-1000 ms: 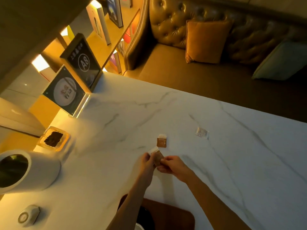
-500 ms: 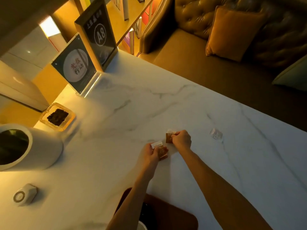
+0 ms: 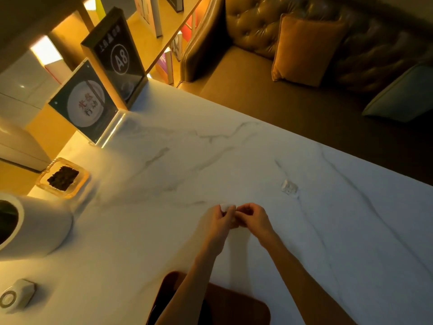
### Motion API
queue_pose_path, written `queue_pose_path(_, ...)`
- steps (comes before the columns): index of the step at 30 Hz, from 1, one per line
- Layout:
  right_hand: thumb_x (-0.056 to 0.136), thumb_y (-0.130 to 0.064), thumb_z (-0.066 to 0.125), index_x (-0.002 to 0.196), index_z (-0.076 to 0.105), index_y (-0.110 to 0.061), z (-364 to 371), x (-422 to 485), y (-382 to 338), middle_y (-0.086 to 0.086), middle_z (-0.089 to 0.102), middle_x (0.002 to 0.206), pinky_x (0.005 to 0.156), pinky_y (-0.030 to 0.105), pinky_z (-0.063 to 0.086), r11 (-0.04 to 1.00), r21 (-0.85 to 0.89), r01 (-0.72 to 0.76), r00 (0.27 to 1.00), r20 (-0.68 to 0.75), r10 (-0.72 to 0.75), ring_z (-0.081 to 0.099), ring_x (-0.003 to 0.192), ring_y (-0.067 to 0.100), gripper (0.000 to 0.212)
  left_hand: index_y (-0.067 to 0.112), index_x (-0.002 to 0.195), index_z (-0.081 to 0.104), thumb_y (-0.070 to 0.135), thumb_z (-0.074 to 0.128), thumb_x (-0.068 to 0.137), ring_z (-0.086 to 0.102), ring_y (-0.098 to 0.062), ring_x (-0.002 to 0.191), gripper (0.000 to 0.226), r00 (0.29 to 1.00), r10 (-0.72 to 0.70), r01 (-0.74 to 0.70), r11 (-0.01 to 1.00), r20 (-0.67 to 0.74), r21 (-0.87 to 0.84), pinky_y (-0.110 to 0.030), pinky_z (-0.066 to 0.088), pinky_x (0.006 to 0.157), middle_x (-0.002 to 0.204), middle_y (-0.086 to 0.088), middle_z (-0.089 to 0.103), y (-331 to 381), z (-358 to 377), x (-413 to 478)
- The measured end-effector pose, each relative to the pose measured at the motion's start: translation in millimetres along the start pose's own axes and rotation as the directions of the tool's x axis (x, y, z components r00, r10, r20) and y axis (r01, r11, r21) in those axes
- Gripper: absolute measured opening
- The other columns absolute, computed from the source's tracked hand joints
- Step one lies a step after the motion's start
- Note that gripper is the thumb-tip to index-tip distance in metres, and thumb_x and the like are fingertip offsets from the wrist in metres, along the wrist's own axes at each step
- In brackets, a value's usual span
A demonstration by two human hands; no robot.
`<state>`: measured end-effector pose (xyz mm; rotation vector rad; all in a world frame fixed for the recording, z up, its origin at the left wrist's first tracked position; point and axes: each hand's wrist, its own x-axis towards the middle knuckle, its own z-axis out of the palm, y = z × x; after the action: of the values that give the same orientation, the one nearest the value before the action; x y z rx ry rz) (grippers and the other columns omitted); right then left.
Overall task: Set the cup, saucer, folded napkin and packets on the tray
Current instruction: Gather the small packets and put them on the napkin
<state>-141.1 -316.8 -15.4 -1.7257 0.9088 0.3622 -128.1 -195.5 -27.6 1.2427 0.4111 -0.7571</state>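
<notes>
My left hand (image 3: 219,222) and my right hand (image 3: 254,219) meet fingertip to fingertip over the middle of the white marble table (image 3: 164,231). Both are closed on small brown packets; only the white edge of one packet (image 3: 225,206) shows above my left fingers. The other packet is mostly hidden between the hands. A small clear packet (image 3: 289,187) lies on the table to the right of my hands. The brown tray (image 3: 239,308) sits at the near edge, under my forearms. Cup, saucer and napkin are out of sight.
At the left stand a white cylindrical container (image 3: 39,228), a glass dish with dark contents (image 3: 63,178) and a small call button (image 3: 14,299). Two sign stands (image 3: 86,102) rise at the far left corner. A leather sofa (image 3: 257,90) with cushions lies beyond the far edge.
My right hand reached out to the second brown packet on the table, picked it up and brought it back against my left hand. The camera view shifted slightly forward.
</notes>
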Motion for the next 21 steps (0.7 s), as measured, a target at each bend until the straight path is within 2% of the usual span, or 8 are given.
queue_pose_path(4, 0.089, -0.011, 0.063, 0.096, 0.068, -0.011, -15, 3, 5, 0.013, 0.072, 0.096, 0.076, 0.036, 0.061, 0.997, -0.071, -0.035, 0.999, 0.002, 0.035, 0.070, 0.081, 0.021, 0.009, 0.006, 0.113, 0.052, 0.018, 0.050, 0.100, 0.071, -0.029, 0.092, 0.018, 0.997, -0.030, 0.038, 0.992, -0.067, 0.123, -0.040, 0.062, 0.080, 0.105, -0.018, 0.067, -7, 18, 6)
queue_pose_path(6, 0.089, -0.013, 0.060, 0.097, 0.069, -0.012, -28, 12, 3, 0.011, 0.073, 0.095, 0.077, 0.037, 0.060, 0.984, -0.178, -0.020, 0.999, -0.045, 0.012, 0.070, 0.081, 0.021, 0.012, 0.004, 0.112, 0.047, 0.015, 0.045, 0.102, 0.070, -0.030, 0.092, 0.015, 0.997, -0.080, 0.081, 0.994, -0.019, 0.077, -0.043, 0.063, 0.077, 0.106, -0.019, 0.065, -7, 30, 10)
queue_pose_path(8, 0.089, -0.016, 0.058, 0.097, 0.069, -0.013, -46, 25, -3, 0.008, 0.073, 0.097, 0.080, 0.039, 0.057, 0.955, -0.297, 0.006, 0.977, -0.202, -0.069, 0.068, 0.087, 0.024, 0.014, 0.005, 0.109, 0.044, 0.014, 0.042, 0.102, 0.066, -0.026, 0.086, 0.011, 0.994, -0.097, 0.095, 0.995, 0.049, 0.031, -0.043, 0.063, 0.070, 0.105, -0.017, 0.063, -8, 42, 14)
queue_pose_path(10, 0.091, -0.018, 0.054, 0.097, 0.067, -0.014, -66, 38, -13, 0.009, 0.071, 0.101, 0.076, 0.033, 0.051, 0.924, -0.382, -0.010, 0.915, -0.377, -0.146, 0.065, 0.092, 0.028, 0.015, 0.007, 0.106, 0.044, 0.016, 0.045, 0.101, 0.063, -0.021, 0.078, 0.010, 0.996, -0.070, 0.066, 0.995, 0.062, 0.077, -0.035, 0.061, 0.059, 0.100, -0.015, 0.063, -10, 49, 20)
queue_pose_path(12, 0.094, -0.017, 0.049, 0.101, 0.066, -0.012, -85, 51, -21, 0.012, 0.069, 0.107, 0.075, 0.034, 0.048, 0.900, -0.435, -0.038, 0.847, -0.491, -0.202, 0.063, 0.097, 0.031, 0.019, 0.012, 0.103, 0.047, 0.019, 0.048, 0.099, 0.066, -0.020, 0.074, 0.009, 0.998, -0.043, 0.036, 0.990, 0.053, 0.134, -0.030, 0.056, 0.053, 0.097, -0.014, 0.066, -11, 49, 28)
queue_pose_path(15, 0.098, -0.018, 0.045, 0.114, 0.062, -0.008, -107, 70, -24, 0.015, 0.062, 0.118, 0.086, 0.043, 0.051, 0.814, -0.579, -0.042, 0.844, -0.457, -0.281, 0.056, 0.110, 0.032, 0.025, 0.012, 0.103, 0.051, 0.020, 0.052, 0.095, 0.070, -0.017, 0.070, 0.011, 0.997, -0.044, 0.035, 0.988, 0.061, 0.149, -0.027, 0.051, 0.051, 0.093, -0.011, 0.070, -16, 44, 37)
queue_pose_path(18, 0.100, -0.020, 0.041, 0.117, 0.059, -0.006, -110, 79, -14, 0.016, 0.059, 0.123, 0.090, 0.042, 0.048, 0.711, -0.702, -0.041, 0.876, -0.368, -0.312, 0.052, 0.113, 0.033, 0.028, 0.007, 0.106, 0.053, 0.018, 0.054, 0.093, 0.071, -0.019, 0.072, 0.017, 0.994, -0.069, 0.061, 0.994, 0.081, 0.088, -0.027, 0.051, 0.052, 0.093, -0.011, 0.071, -18, 41, 38)
queue_pose_path(21, 0.094, -0.025, 0.055, 0.114, 0.056, -0.006, -106, 79, -6, 0.018, 0.058, 0.118, 0.088, 0.041, 0.048, 0.707, -0.703, -0.083, 0.885, -0.378, -0.272, 0.052, 0.109, 0.034, 0.027, 0.004, 0.103, 0.058, 0.014, 0.056, 0.090, 0.068, -0.024, 0.077, 0.017, 0.983, -0.087, 0.091, 0.996, 0.159, -0.018, -0.029, 0.049, 0.051, 0.091, -0.012, 0.069, -14, 38, 36)
